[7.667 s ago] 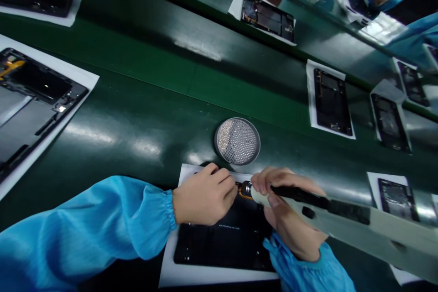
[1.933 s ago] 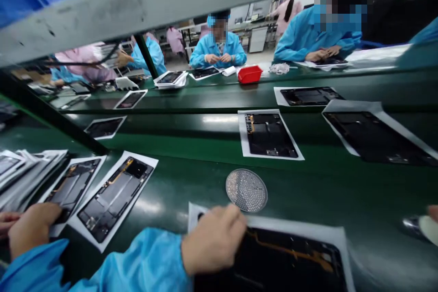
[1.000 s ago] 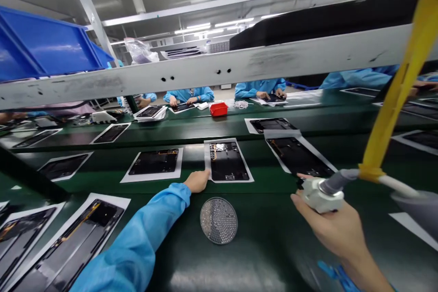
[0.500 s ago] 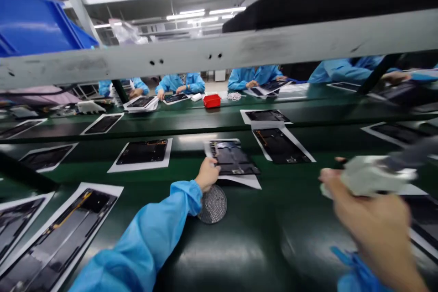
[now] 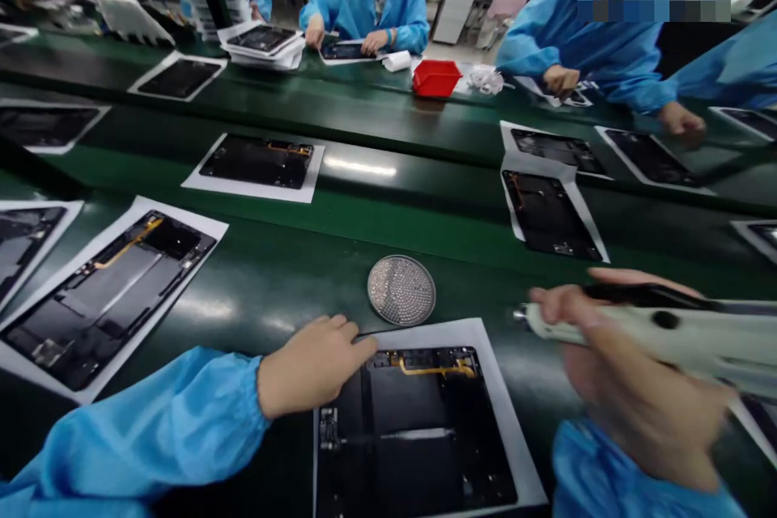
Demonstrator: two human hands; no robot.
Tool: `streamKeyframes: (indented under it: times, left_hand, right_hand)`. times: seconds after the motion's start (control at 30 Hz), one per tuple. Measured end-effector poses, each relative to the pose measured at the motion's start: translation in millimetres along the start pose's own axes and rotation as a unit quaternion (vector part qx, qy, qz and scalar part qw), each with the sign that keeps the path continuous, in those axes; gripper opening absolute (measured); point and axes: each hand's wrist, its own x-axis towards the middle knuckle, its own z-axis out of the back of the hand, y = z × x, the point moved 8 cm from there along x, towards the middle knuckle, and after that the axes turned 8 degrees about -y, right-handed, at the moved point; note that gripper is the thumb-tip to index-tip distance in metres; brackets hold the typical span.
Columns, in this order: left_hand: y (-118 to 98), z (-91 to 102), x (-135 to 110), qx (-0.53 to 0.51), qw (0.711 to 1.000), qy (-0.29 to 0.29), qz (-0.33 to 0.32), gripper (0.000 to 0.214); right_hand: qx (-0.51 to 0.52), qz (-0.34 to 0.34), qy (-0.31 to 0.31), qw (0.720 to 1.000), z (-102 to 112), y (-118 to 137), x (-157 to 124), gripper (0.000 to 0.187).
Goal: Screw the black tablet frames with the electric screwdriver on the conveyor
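Note:
My left hand (image 5: pixel 319 364) is closed at the upper left corner of an opened tablet (image 5: pixel 418 437), thumb over its edge. The tablet shows black inner parts and an orange flex cable along its top. Under it lies a sheet of white paper (image 5: pixel 501 388). In my right hand (image 5: pixel 643 388) is a pale electric screwdriver (image 5: pixel 631 332), its metal tip pointing left, above the bench and right of the tablet. Just beyond the tablet sits a round, dimpled metal dish (image 5: pixel 401 290) with tiny pieces that I cannot make out.
Another opened tablet (image 5: pixel 112 299) lies on paper at my left. More stand along the green line, such as one tablet (image 5: pixel 258 162) ahead and another tablet (image 5: pixel 549 210) at right. Across the bench, co-workers in blue sleeves (image 5: pixel 406 8) work near a red bin (image 5: pixel 437 78).
My left hand has brought the tablet and its paper from the line toward me, in front of the round dish. The view has tipped downward. The screwdriver stays in my right hand.

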Motion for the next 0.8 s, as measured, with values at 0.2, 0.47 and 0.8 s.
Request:
streamKeyframes:
  times: [0.2,0.47,0.8]
  left_hand:
    - [-31.4,-5.9,4.8,0.089,0.975,-0.195,-0.049,0.007]
    - [-36.0,-6.6,9.9,0.050,0.968,-0.241,-0.057,0.010]
    - [-36.1,-7.1,9.7,0.032,0.973,-0.225,-0.049,0.014]
  right_hand:
    - [0.026,-0.077,0.148,0.986,-76.9,-53.0,-29.4,0.024]
    - [0.078,-0.088,0.205,0.972,-91.5,-64.1,-39.4,0.025]
    - [0.056,-0.082,0.218,0.971,-89.6,-68.9,-45.2,0.028]
